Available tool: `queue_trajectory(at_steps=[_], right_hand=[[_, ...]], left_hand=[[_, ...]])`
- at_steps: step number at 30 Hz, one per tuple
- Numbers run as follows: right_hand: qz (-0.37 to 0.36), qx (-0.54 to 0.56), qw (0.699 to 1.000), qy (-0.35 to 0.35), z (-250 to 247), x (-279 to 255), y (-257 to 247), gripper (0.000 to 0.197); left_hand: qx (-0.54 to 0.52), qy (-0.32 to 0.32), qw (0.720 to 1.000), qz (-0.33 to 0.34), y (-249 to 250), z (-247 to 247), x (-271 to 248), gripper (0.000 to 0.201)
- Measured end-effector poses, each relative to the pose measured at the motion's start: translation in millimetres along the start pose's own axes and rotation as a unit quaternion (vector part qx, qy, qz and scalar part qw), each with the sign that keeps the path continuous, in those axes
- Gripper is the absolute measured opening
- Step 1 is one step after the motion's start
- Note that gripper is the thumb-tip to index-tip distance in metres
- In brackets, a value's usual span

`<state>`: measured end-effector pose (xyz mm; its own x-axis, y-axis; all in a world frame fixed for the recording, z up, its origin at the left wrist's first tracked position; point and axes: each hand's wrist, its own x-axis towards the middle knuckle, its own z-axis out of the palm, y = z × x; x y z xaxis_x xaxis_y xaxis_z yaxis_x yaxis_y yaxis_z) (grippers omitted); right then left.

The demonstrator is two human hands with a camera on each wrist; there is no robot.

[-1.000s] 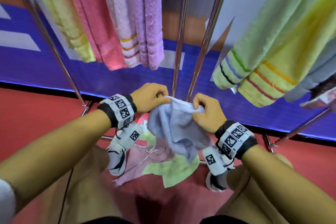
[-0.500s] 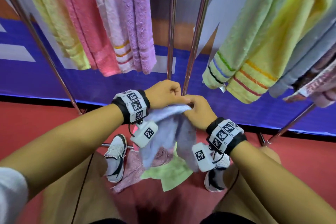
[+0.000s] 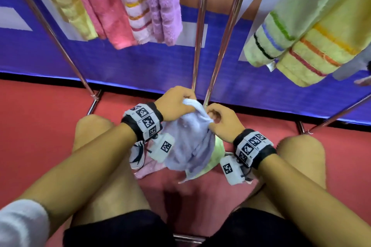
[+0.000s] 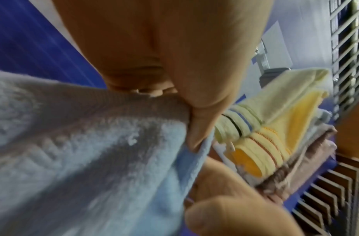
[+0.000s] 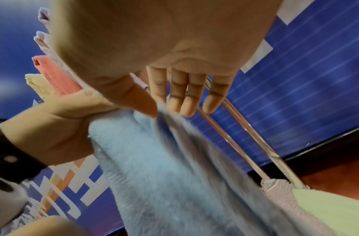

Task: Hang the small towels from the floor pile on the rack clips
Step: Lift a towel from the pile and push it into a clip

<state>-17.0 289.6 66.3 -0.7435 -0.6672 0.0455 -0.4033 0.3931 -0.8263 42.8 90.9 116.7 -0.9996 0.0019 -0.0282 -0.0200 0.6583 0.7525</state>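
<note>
Both hands are on one pale blue towel (image 3: pixel 190 146), held up low in front of the person's knees, just in front of the two shiny rack poles (image 3: pixel 218 50). Left hand (image 3: pixel 174 104) has its fingers curled tight over the top edge of the cloth; in the left wrist view you can see the thumb (image 4: pixel 200 111) clamping the hem against the fingers. Right hand (image 3: pixel 224 122) sits right beside it, pinching the same edge between thumb and index finger, while its other three fingers (image 5: pixel 186 95) are sticking out pretty much straight, not gripping anything. The rest of the towel hangs down bunched between the wrists. Underneath it on the red floor (image 3: pixel 40 126) is what's left of the pile: a pink towel (image 3: pixel 146 168) and a light green towel (image 3: pixel 216 154), partly hidden by the blue one. Up on the rack, a bunch of towels hang in yellow, pink and lilac on the left (image 3: pixel 120 6), and striped green and yellow ones on the right (image 3: pixel 301 26). Can't see any clips from these angles. Blue banner wall (image 3: pixel 140 66) sits behind everything.
</note>
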Motion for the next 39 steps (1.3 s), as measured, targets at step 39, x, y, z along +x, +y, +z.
queue_trajectory(at_steps=[39], right_hand=[[-0.026, -0.059, 0.994, 0.083, 29.1, -25.5, 19.6, 0.011]], left_hand=[[-0.233, 0.037, 0.968, -0.085, -36.6, 72.8, -29.3, 0.027]])
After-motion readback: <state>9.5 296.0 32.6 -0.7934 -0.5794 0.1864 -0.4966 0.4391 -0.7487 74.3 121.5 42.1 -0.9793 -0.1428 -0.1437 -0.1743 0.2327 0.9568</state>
